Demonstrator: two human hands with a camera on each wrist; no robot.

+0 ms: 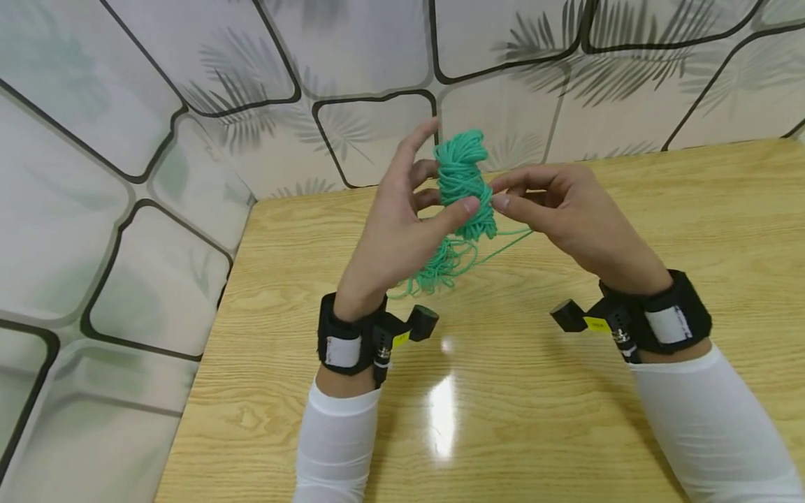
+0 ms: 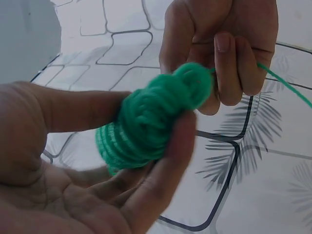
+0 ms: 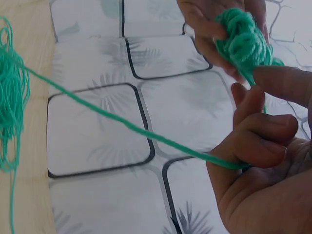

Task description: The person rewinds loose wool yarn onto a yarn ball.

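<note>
A wound bundle of green yarn [image 1: 462, 175] is held up above the table by my left hand [image 1: 396, 216]. The thumb lies across its near side and fingers support it from behind, as the left wrist view of the bundle [image 2: 146, 117] shows. My right hand [image 1: 566, 213] is at the bundle's right side, thumb and forefinger pinching the yarn strand [image 3: 126, 124]. That strand runs through the curled right fingers and back to a loose heap of yarn [image 1: 440, 265] on the table, partly hidden behind the left hand.
The wood-grain table [image 1: 503, 391] spreads beneath both hands. Behind it and to the left stand walls [image 1: 377, 49] with a stone-and-leaf pattern. Each wrist wears a black strap [image 1: 666, 314] with a small camera mount.
</note>
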